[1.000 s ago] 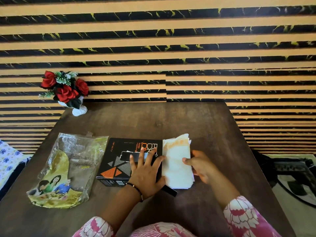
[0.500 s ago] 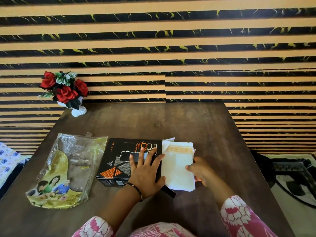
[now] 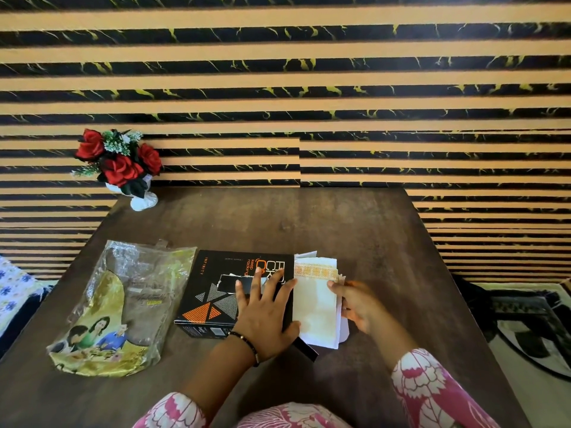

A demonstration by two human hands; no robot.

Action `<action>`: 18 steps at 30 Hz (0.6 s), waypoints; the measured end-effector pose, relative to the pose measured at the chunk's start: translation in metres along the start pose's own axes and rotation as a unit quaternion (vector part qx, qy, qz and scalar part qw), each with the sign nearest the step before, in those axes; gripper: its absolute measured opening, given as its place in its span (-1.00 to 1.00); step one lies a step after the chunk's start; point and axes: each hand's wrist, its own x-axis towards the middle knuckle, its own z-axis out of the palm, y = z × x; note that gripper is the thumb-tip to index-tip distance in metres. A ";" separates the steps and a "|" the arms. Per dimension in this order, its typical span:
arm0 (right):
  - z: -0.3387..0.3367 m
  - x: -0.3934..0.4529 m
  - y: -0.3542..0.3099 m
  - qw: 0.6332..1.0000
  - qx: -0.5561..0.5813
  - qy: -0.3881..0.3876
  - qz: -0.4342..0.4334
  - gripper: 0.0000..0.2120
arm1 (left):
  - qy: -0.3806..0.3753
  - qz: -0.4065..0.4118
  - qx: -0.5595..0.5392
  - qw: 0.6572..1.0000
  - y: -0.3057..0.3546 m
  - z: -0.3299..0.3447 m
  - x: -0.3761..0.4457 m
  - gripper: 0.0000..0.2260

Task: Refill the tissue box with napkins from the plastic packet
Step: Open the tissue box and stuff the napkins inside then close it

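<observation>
Backing onto a black-and-tan striped wall [image 3: 401, 88]: dark wooden table [image 3: 355, 230], vase of red roses [image 3: 120, 168] at far left corner. Plastic packet [image 3: 123, 307] lying flat, contents unclear. Left hand [image 3: 262, 316] spread flat on black tissue box [image 3: 216, 291]. Right hand [image 3: 360, 307] gripping napkins [image 3: 315, 301] at box's right end, now lower than half a second ago.

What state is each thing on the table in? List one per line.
Tissue box: lying flat, right end open.
Napkins: stacked at the open end, mostly outside.
Plastic packet: lying flat, looks emptied.
Left hand: pressing on box.
Right hand: gripping napkins.
Flower vase: upright.
</observation>
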 end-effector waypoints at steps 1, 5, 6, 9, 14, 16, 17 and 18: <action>0.003 0.002 -0.001 1.000 0.009 0.011 -0.003 -0.81 | 0.000 0.000 0.000 1.000 0.000 -0.001 0.000 -0.34; 0.023 0.006 0.001 0.995 -0.040 0.059 -0.072 -0.73 | -0.003 0.000 -0.002 1.000 0.000 -0.001 -0.002 -0.34; 0.028 0.003 0.000 0.992 -0.054 0.070 -0.089 -0.70 | -0.003 0.000 -0.004 1.000 0.000 -0.001 -0.002 -0.34; 0.030 0.001 0.002 0.994 -0.036 0.031 -0.095 -0.71 | -0.002 0.001 -0.006 1.000 0.000 -0.001 -0.002 -0.34; 0.008 0.006 0.006 0.999 0.040 -0.031 0.002 -0.82 | 0.002 -0.001 -0.003 1.000 0.000 0.000 -0.001 -0.33; 0.005 0.005 0.004 0.999 0.013 -0.028 0.013 -0.86 | -0.001 0.001 0.000 1.000 0.001 -0.001 -0.001 -0.34; 0.005 0.006 0.004 1.000 -0.003 -0.020 0.014 -0.87 | -0.003 0.002 0.000 1.000 0.001 -0.002 -0.001 -0.34; 0.006 0.008 0.005 1.000 -0.021 -0.016 0.015 -0.87 | -0.003 0.003 0.000 1.000 0.002 -0.003 -0.001 -0.35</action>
